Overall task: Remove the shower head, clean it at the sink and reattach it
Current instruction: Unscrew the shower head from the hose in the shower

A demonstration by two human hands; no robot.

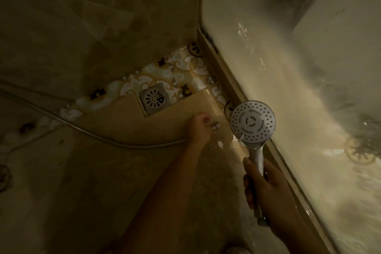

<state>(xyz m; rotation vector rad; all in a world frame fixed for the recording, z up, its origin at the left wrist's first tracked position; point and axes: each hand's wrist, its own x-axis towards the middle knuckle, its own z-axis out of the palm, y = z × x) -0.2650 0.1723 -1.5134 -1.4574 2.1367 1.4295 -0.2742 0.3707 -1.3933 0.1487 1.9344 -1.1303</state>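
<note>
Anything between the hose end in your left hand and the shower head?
Head view: only a gap over bare floor tile. The hose end in the left hand sits apart from the shower head, held by the right hand.

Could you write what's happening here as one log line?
shower head off hose | left hand holds hose end | right hand grips handle | near floor drain

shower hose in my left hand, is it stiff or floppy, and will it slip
Probably floppy: the hose sags in a long curve across to the left hand. With the shower head off, its metal end likely drops if released. It may be slippery, since wet patches glisten on the floor nearby.
</note>
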